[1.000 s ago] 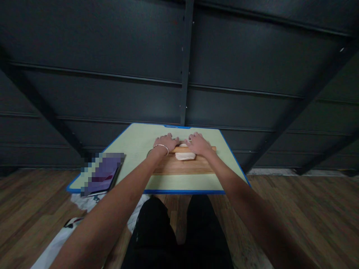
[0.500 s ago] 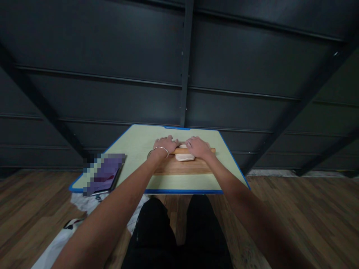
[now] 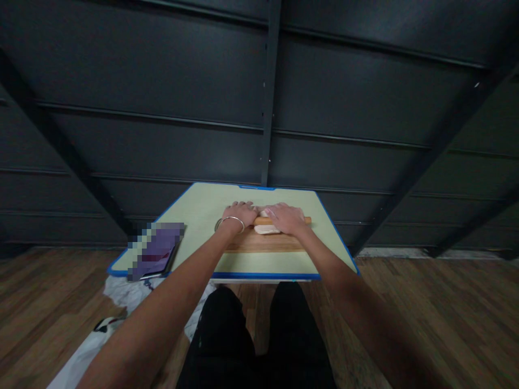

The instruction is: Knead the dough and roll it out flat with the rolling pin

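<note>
At the table's [image 3: 194,208] eight o'clock, a partly pixelated device [image 3: 160,248] is lying. The left hand [image 3: 240,213], wearing a bracelet [image 3: 235,218], is resting on the rolling pin [image 3: 307,220]. The dough [image 3: 265,229] is lying beneath the pin on the wooden board [image 3: 263,245]. At the dough's one o'clock, the right hand [image 3: 286,216] is covering the pin. Both hands' fingers are pointing toward twelve; whether they are gripping, I cannot tell.
</note>
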